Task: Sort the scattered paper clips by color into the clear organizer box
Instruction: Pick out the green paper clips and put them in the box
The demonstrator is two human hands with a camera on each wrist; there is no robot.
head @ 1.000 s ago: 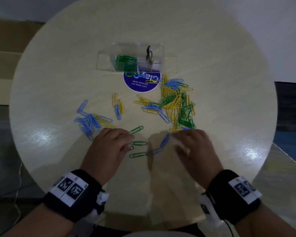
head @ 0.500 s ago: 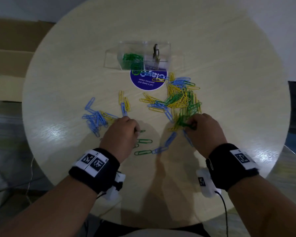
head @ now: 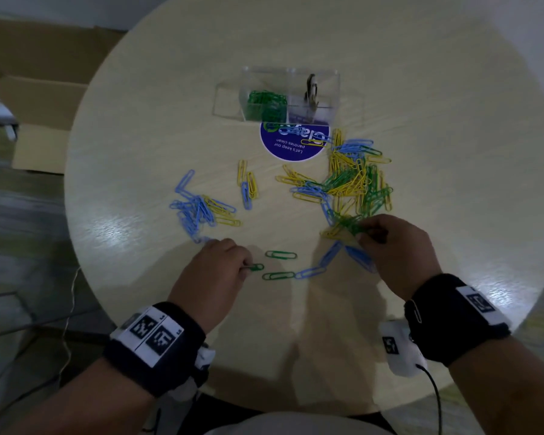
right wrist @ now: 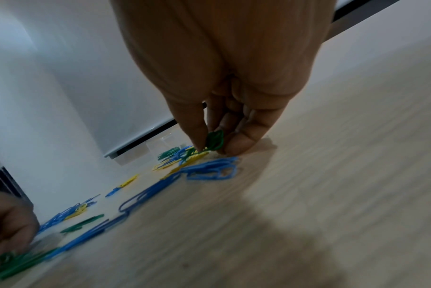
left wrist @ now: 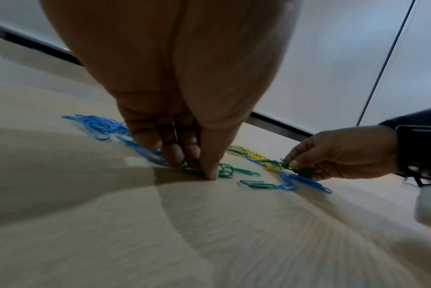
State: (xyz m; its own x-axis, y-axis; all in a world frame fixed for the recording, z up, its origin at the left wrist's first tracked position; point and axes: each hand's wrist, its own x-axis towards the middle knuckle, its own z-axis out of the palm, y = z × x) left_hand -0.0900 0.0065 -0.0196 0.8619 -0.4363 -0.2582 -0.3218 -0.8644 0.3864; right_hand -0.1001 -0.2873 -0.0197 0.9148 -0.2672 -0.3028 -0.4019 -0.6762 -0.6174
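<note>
Item: clear organizer box (head: 291, 89), standing toward the far edge of the round desk (head: 453, 215), just behind a round purple sticker (head: 294, 144).
Contents: one compartment holds a heap of green clips (head: 266, 105). The compartment beside it holds a dark upright object, too small to identify. No blue or yellow clips can be made out inside.

Item: mixed pile (head: 355, 183) of yellow, green and blue clips, right of the desk's centre, nearer than the sticker. Unsorted.

Item: blue-and-yellow cluster (head: 201, 211), left of centre. Unsorted.

Item: small yellow and blue group (head: 247, 185), between the two piles. Unsorted.

Item: loose green clips (head: 280, 265) and a few blue clips (head: 330, 262), toward the near edge, between the hands.

Left hand (head: 214, 274): fingers pinch a green clip (left wrist: 192, 168) against the desk surface.

Right hand (head: 396, 246): thumb and fingers grip a small bunch of green clips (right wrist: 215, 141) at the near edge of the mixed pile.

Status, as judged: early stage. Green is the only colour begun, and greens remain in the mixed pile and near the hands. All blue and yellow appear still to be sorted. Step in hand appears to be gathering greens for the box.
</note>
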